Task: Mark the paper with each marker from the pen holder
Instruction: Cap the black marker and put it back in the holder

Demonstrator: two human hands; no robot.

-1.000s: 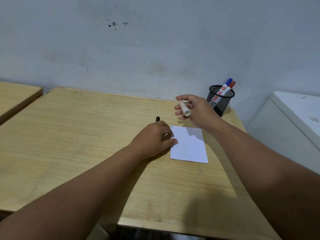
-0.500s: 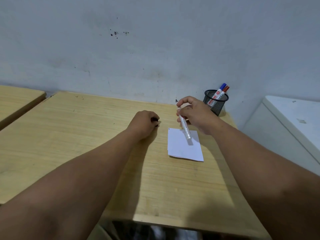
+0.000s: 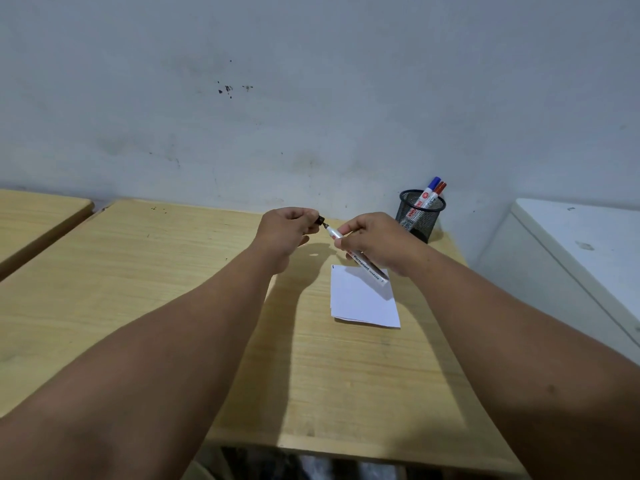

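Observation:
My right hand [image 3: 375, 244] grips a white permanent marker [image 3: 367, 268], its black tip pointing up and left above the desk. My left hand [image 3: 289, 232] pinches the marker's black cap [image 3: 320, 220], which sits right at the tip. Below the marker lies a small stack of white paper [image 3: 363, 299] with a short black mark at its far left corner. A black mesh pen holder [image 3: 420, 216] stands at the back right of the desk, with a blue-capped marker [image 3: 433, 184] and a red-capped marker [image 3: 440, 188] standing in it.
The wooden desk [image 3: 173, 289] runs up to a grey wall. A second wooden desk [image 3: 38, 216] sits to the left across a narrow gap. A white cabinet [image 3: 581, 258] stands close on the right.
Both hands have risen off the desk and come together. The left hand has brought the black cap up to the marker's tip. The marker has swung so its tip points toward the left hand.

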